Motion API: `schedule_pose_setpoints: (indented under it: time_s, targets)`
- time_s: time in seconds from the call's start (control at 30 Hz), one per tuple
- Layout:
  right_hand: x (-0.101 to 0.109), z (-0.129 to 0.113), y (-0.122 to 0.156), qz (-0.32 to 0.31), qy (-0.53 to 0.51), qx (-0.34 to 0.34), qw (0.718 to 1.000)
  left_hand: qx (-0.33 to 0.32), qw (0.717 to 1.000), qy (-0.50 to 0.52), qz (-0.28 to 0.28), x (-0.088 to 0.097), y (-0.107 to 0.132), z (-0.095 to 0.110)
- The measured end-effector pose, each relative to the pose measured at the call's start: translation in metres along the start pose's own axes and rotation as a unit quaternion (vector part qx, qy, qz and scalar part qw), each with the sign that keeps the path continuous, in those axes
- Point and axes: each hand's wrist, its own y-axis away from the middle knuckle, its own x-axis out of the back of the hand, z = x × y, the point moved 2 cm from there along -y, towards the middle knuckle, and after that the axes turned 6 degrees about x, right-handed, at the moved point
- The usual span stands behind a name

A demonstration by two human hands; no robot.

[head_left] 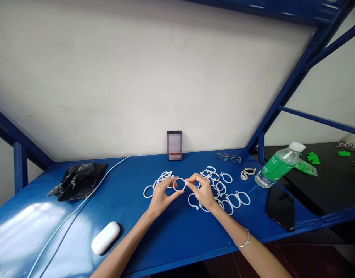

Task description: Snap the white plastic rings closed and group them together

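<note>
Between my two hands, above the blue table, is a white plastic ring [179,179]. My left hand [162,196] grips its left and lower side between thumb and fingers. With thumb and forefinger, my right hand [202,189] pinches the ring's right side, where the ends of such rings have small knobs. A small pile of white rings [148,192] lies beyond and left of my left hand. Around and to the right of my right hand a larger spread of white rings [226,178] lies on the table, some overlapping, one open at its knob end. My right hand hides part of them.
A phone [174,146] leans on the wall. Black plastic bag [78,179], pale cable [75,208] and white earbud case [106,238] lie left. Eyeglasses [229,157], a beige hair clip [248,174], a tilted water bottle [278,166] and a dark phone [280,208] are right.
</note>
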Motion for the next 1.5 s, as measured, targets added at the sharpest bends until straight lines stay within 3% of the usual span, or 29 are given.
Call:
schedule_pose_setpoints:
  time_s: [0.2,0.33,0.47,0.63,0.77,1.13,1.33,1.5]
  targets:
    - [0.000,-0.001,-0.001,0.004,0.007,-0.006,1.000,-0.012,1.000,-0.021,-0.002,-0.001,0.000,0.001]
    - [-0.001,0.003,-0.003,-0.038,0.027,-0.012,0.999,-0.016,0.998,-0.064,0.018,-0.002,-0.002,-0.010]
    - [0.005,0.007,-0.003,-0.127,0.087,-0.009,0.988,0.001,0.983,-0.171,0.065,0.001,-0.006,-0.026]
    - [0.012,0.006,0.000,-0.306,0.173,-0.021,0.936,0.042,0.959,-0.267,0.087,0.009,-0.009,-0.039]
    - [0.011,0.006,0.003,-0.358,0.222,-0.015,0.907,0.066,0.948,-0.303,0.070,0.010,-0.009,-0.044]
    - [0.007,0.017,0.002,-0.298,0.242,-0.020,0.923,0.100,0.935,-0.338,0.038,0.006,-0.008,-0.045]
    - [0.009,0.019,-0.003,-0.218,0.230,-0.027,0.948,0.094,0.937,-0.333,0.041,0.005,-0.008,-0.046]
    - [0.011,0.023,-0.006,-0.128,0.151,-0.063,0.978,0.087,0.938,-0.330,0.054,0.005,-0.008,-0.049]
